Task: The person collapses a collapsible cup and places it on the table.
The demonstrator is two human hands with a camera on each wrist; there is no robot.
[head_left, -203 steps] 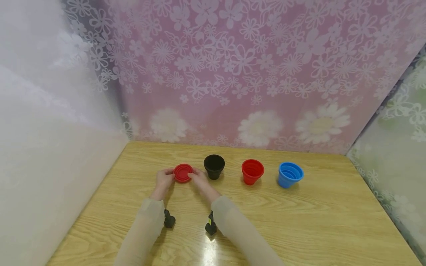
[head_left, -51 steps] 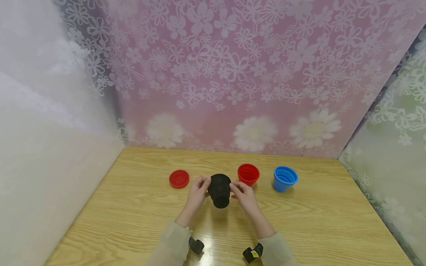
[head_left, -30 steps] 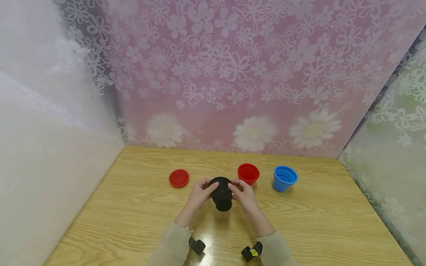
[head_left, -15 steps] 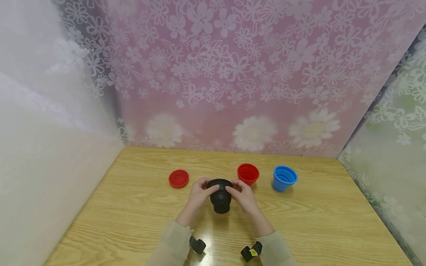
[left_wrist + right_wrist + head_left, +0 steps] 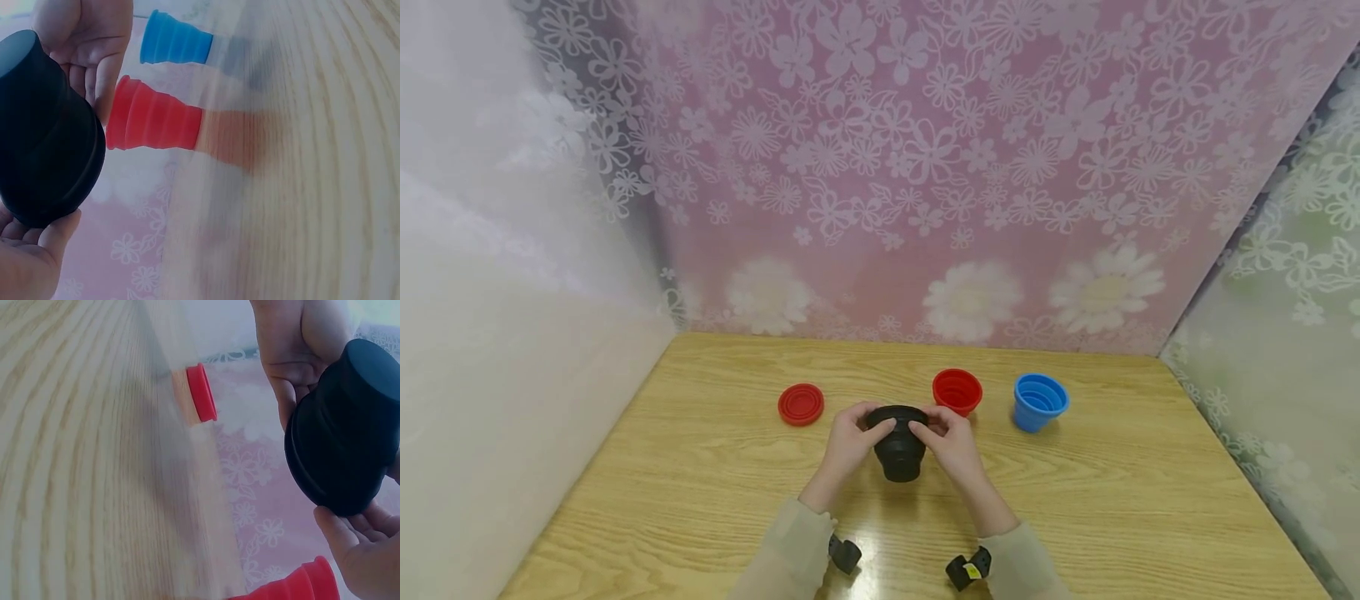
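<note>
Both hands hold a black collapsible cup (image 5: 900,450) above the table, tilted with its base towards the person. My left hand (image 5: 847,446) grips the rim from the left, thumb on the cup's near side. On the opposite side my right hand (image 5: 953,446) grips the rim in the same way. The stepped wall and flat base of the black cup (image 5: 50,137) show in the left wrist view; its inside is hidden. A flattened red collapsible cup (image 5: 801,405) lies to the left of the hands.
An extended red cup (image 5: 957,390) stands behind the right hand, partly covered by it. Further right stands an extended blue cup (image 5: 1040,402). All are on a wooden table (image 5: 700,483), with a floral pink curtain (image 5: 880,208) behind.
Earlier both hands were at the flattened red cup while the black cup stood on the table. Since then, the black cup was lifted towards the person; lately the thumbs slid inward on it.
</note>
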